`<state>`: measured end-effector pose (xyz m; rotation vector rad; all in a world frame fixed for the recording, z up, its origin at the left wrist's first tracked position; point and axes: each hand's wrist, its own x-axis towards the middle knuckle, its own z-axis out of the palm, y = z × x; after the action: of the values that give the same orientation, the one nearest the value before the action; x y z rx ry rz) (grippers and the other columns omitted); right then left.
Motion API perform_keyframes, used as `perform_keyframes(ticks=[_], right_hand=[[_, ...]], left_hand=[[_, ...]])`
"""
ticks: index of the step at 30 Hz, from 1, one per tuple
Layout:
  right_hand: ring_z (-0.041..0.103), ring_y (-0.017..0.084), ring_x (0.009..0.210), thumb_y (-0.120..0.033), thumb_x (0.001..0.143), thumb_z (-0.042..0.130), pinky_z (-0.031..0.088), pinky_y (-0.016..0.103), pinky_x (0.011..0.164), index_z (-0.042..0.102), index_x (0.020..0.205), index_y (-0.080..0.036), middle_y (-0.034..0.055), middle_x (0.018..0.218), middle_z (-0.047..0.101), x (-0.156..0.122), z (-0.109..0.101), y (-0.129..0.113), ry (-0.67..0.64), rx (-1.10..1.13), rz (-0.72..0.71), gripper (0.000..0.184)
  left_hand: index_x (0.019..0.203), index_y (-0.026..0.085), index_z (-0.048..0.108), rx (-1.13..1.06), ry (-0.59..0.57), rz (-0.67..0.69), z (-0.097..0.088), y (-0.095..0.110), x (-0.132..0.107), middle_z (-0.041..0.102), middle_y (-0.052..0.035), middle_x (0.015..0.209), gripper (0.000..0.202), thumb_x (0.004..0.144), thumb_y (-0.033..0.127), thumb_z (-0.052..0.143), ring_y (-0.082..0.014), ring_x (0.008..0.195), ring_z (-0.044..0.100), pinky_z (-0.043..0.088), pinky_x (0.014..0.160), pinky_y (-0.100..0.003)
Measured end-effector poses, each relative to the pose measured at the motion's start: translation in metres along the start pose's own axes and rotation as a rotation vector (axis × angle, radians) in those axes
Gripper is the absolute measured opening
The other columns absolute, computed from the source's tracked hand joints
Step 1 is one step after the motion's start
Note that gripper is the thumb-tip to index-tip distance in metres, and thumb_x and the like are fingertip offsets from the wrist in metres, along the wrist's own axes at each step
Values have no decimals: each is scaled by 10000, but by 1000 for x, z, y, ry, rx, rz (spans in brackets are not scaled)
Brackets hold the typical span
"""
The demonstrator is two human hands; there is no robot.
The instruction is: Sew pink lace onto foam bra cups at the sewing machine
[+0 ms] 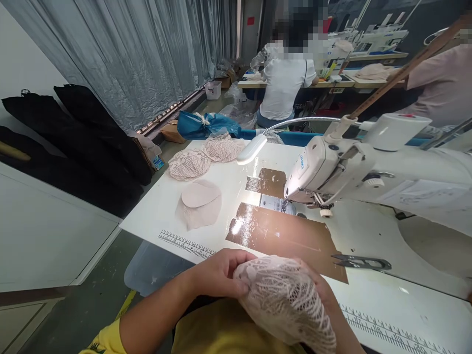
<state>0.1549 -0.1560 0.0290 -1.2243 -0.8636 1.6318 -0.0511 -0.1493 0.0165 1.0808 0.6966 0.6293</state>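
Observation:
Low at the table's front edge I hold a pale pink lace bra cup [283, 295]. My left hand [223, 273] pinches its left rim between thumb and fingers. On the far side, my right hand [322, 292] is wrapped round the cup's right edge, its fingers mostly hidden by the lace. Beyond my hands is a white sewing machine [313, 169], with shiny brown sheeting [283, 238] taped before its needle area. Dark thread snips [363, 262] lie to the right. Flat beige fabric pieces [201, 204] rest on the left of the table.
Two more lace cups [190, 164] sit at the table's back left, near a white lamp head [252, 150] on a bendable neck. A blue bundle [206, 125] lies beyond. Other people [283, 83] sit at machines ahead. A clear plastic bin [155, 268] stands below the left edge.

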Motion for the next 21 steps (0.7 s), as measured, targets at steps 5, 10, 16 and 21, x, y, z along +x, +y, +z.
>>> perform_keyframes(ticks=[5,10,16,21], right_hand=[[403,79,475,-157,449,857,339,169,427,473,639,-228,-91,554,488,-2,-9,7,107,225,8,434],[474,118,495,-380,548,836,398,225,460,608,722,-229,-41,610,572,-2,-8,5,148,32,-11,324],[538,178,591,-541,700,678,464,288,578,675,695,-224,8,643,616,-1,-13,8,82,-60,-82,317],[524,161,606,-421,636,765,451,260,559,685,630,-215,-3,635,612,4,-22,15,168,-110,-214,220]], left_hand=[[795,125,658,-73,233,38,5,-5,-1,624,-4,729,186,629,62,603,-116,707,573,449,684,-212],[690,127,633,-187,367,13,14,-9,-1,593,-3,657,32,685,150,612,-118,632,543,459,634,-239],[782,137,648,-610,493,27,21,-19,8,624,-11,706,107,726,228,654,-112,630,565,473,646,-229],[1164,150,606,-948,364,105,33,-20,10,641,-109,1114,607,809,637,535,-233,1051,596,459,918,-343]])
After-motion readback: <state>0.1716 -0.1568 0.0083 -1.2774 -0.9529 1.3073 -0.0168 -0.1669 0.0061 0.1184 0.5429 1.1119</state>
